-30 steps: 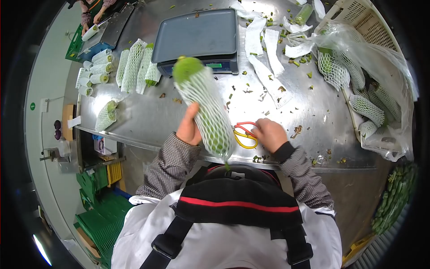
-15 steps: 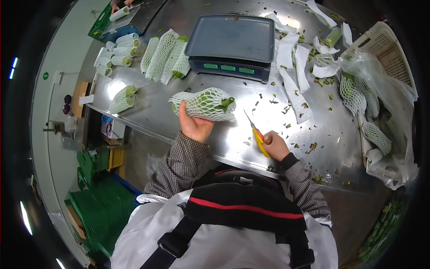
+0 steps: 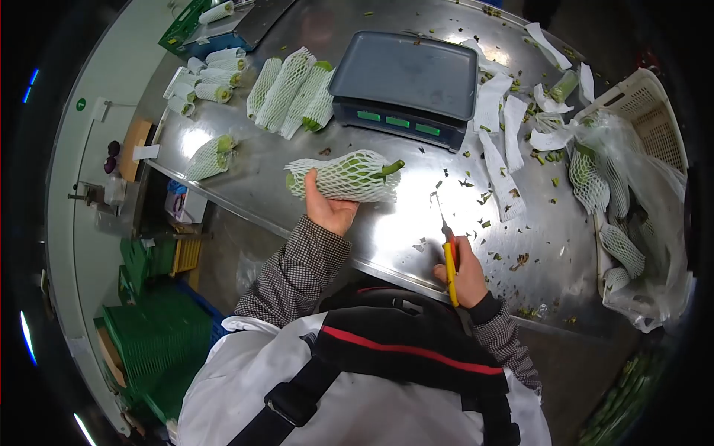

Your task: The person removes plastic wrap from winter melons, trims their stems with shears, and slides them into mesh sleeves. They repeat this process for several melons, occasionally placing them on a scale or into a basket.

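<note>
In my left hand lies a thick green vegetable with a stubby stem, wrapped in a white foam net; the thumb presses its near side and the fingers are under it. My right hand grips the yellow and red handles of slim-bladed snips. Their blades point away from me over the steel table, to the right of the wrapped vegetable and apart from it. Another netted vegetable rests to the left of my left hand.
A digital scale stands ahead. To its left lie netted vegetables and a smaller pile. Foam strips and green trimmings litter the steel table. At right, a white crate holds netted vegetables and clear plastic.
The snips have turned from pointing up-left to nearly straight ahead, and the right hand has shifted slightly toward me. The left hand still holds the vegetable. The view has shifted a little.
</note>
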